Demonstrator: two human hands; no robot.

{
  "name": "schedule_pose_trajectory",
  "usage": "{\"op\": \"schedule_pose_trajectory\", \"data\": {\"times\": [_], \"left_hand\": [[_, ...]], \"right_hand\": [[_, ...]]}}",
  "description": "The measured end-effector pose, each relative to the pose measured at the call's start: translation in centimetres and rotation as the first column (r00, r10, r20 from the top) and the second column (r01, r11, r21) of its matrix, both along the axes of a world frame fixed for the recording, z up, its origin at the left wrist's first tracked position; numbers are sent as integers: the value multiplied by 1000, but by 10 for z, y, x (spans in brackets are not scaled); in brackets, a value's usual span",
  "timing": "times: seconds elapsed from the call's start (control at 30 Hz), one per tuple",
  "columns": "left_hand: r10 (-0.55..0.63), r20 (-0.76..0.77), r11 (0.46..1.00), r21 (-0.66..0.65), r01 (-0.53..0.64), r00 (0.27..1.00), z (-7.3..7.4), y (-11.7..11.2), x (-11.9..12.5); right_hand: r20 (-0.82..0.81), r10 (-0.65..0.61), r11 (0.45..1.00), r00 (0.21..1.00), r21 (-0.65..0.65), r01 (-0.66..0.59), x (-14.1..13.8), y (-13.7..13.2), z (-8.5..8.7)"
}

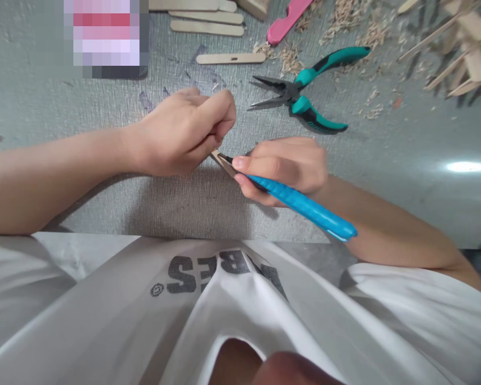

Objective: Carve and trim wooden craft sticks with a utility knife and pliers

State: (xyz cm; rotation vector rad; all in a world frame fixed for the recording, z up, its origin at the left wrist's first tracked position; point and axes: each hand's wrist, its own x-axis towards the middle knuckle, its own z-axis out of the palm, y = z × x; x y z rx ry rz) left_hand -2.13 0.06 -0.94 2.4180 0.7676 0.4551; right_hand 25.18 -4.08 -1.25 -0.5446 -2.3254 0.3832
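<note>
My left hand (184,131) is closed in a fist around a thin wooden stick (221,160), of which only the pointed lower end shows below the fingers. My right hand (286,166) grips a blue-handled craft knife (304,206) like a pen, its dark blade tip resting against the stick's end. Both hands hover just above the grey table (104,107), close to my chest.
Teal-handled needle-nose pliers (300,93) lie open behind my right hand. Flat wooden sticks (230,58) and a pink stick (286,21) lie at the back, with wood shavings (340,21) and a pile of cut sticks (465,48) at the far right. A blurred box (104,37) sits back left.
</note>
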Motion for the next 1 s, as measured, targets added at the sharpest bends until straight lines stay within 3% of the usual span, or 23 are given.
{"op": "schedule_pose_trajectory", "data": {"times": [0.5,0.63,1.0], "left_hand": [[-18,59,1000,3,17,998,-3,3,0],[8,68,1000,21,-9,998,-3,1,1],[20,41,999,-28,-19,999,-6,2,-1]], "right_hand": [[44,2,1000,999,-17,-1,4,-4,-1],[59,15,997,998,-79,-10,6,-5,-3],[-33,39,998,999,-55,-41,2,-4,3]]}}
